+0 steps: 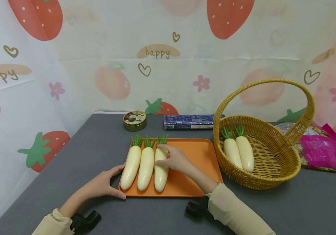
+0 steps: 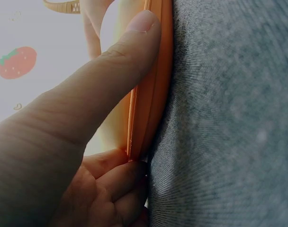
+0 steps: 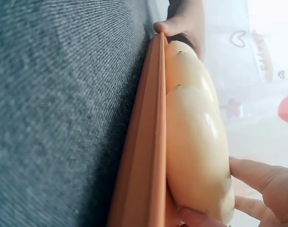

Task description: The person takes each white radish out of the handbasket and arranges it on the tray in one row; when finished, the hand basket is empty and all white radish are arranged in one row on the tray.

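Note:
Three white radishes with green tops lie side by side on an orange tray [image 1: 191,153] in the head view. My right hand [image 1: 175,159] holds the rightmost white radish [image 1: 160,178], thumb on one side and fingers over its upper part. In the right wrist view its fingertips touch the pale body of that radish [image 3: 196,142], which lies along the tray's rim. My left hand [image 1: 104,184] grips the tray's front left corner. The left wrist view shows the thumb over the orange rim [image 2: 151,90] and the other fingers bent against it. The leftmost radish [image 1: 131,168] lies close beside this hand.
A wicker basket [image 1: 262,182] with a tall handle stands right of the tray, holding two white radishes [image 1: 244,153]. Behind the tray are a round tin [image 1: 135,121] and a long blue package [image 1: 190,122]. A pink bag [image 1: 326,150] lies beyond the basket.

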The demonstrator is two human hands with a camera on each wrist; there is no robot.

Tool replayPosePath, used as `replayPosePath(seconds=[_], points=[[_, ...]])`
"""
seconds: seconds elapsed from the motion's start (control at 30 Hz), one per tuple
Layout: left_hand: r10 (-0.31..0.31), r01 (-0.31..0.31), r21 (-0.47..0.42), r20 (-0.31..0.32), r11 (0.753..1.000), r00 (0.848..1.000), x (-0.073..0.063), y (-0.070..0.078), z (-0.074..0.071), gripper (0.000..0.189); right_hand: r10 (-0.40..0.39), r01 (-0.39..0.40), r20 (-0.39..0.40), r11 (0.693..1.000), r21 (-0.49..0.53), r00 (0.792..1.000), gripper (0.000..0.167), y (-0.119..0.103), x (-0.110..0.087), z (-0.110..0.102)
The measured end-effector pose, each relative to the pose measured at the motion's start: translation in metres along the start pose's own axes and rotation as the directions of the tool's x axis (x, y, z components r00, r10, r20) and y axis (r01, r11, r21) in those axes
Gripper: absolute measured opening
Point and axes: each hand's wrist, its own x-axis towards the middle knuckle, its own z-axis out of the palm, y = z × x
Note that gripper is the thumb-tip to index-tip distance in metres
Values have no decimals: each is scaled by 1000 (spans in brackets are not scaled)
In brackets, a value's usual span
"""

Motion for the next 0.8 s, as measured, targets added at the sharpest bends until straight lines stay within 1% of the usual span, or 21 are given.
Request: replayPosePath(seconds=[0.23, 0.37, 0.47, 0.6, 0.8], points=[[-12, 12, 13, 1, 1000, 1000, 0, 2, -1, 100, 31, -30, 17, 999, -36, 999, 60, -3, 1, -1], [0, 0, -4, 2, 1000, 1000, 1, 2, 0, 99, 26, -25, 19, 999, -46, 999, 60, -3, 1, -2], [8, -8, -12, 5, 1000, 1000, 1, 2, 1, 99, 23, -22, 21, 999, -36, 1000, 60, -2, 0, -4], [3, -3, -10, 14, 1000, 1000, 0, 2, 1, 98, 32, -31, 27, 999, -26, 999, 62, 0, -3, -8], [-9, 9, -14, 12, 1000, 1000, 0, 4, -1, 98, 68, -67, 38, 997, -27, 997, 66, 2, -8, -19]])
